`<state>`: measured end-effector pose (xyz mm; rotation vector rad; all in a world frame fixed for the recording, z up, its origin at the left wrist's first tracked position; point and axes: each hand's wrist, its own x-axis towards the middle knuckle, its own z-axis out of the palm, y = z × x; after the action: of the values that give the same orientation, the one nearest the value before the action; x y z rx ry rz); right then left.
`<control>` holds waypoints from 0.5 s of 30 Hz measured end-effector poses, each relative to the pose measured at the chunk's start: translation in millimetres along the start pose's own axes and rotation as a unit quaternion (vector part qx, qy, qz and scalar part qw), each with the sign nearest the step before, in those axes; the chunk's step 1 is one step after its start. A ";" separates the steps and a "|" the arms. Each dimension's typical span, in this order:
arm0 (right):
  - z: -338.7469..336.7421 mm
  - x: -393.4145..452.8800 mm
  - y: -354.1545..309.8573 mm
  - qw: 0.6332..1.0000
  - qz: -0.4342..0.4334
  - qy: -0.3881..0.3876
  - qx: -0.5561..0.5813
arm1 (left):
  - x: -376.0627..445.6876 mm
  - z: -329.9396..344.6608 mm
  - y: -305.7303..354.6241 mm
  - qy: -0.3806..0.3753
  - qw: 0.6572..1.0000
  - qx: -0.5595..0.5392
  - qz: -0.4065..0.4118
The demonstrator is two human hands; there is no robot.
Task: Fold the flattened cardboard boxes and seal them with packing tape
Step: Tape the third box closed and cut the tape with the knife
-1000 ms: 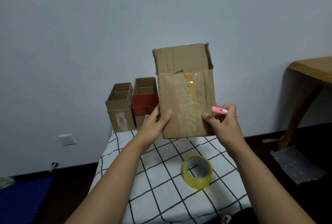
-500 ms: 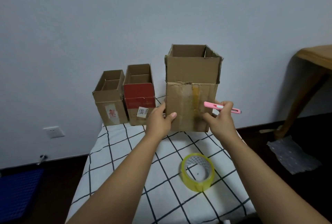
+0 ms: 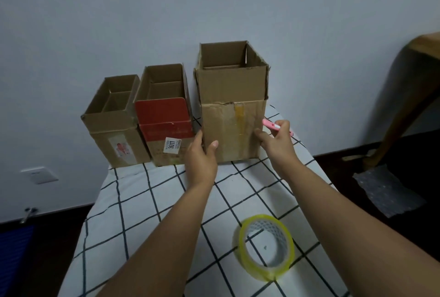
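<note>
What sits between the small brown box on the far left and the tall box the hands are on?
In the head view, the red-fronted box stands between the small brown box and the tall box, top open.

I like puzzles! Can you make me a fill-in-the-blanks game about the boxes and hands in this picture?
1. The right hand holds a ____ cutter.
2. ____ open boxes stand by the wall, the tallest on the right.
3. The tape roll lies on the ____ cloth.
4. The middle box has a ____ flap.

Missing words: pink; three; checked; red
</note>
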<state>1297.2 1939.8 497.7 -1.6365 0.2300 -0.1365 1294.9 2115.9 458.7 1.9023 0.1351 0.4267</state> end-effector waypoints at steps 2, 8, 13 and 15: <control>3.3 6.8 4.6 1.000 -0.006 0.000 -0.020 | 3.7 5.4 -6.7 0.007 1.000 0.013 -0.024; 18.7 20.2 17.5 0.997 -0.011 0.008 -0.077 | 13.2 10.9 -14.5 0.019 0.983 0.162 -0.086; 25.1 14.4 14.8 0.994 -0.004 0.002 -0.113 | 10.4 7.6 -12.7 -0.001 0.976 0.201 -0.085; 22.7 3.3 12.6 0.995 -0.018 0.006 -0.103 | 2.6 5.3 -9.5 -0.035 0.983 0.151 -0.094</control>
<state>1304.7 1960.3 483.2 -1.8452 0.2291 -0.1535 1300.3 2115.4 448.9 2.1764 0.3475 0.2182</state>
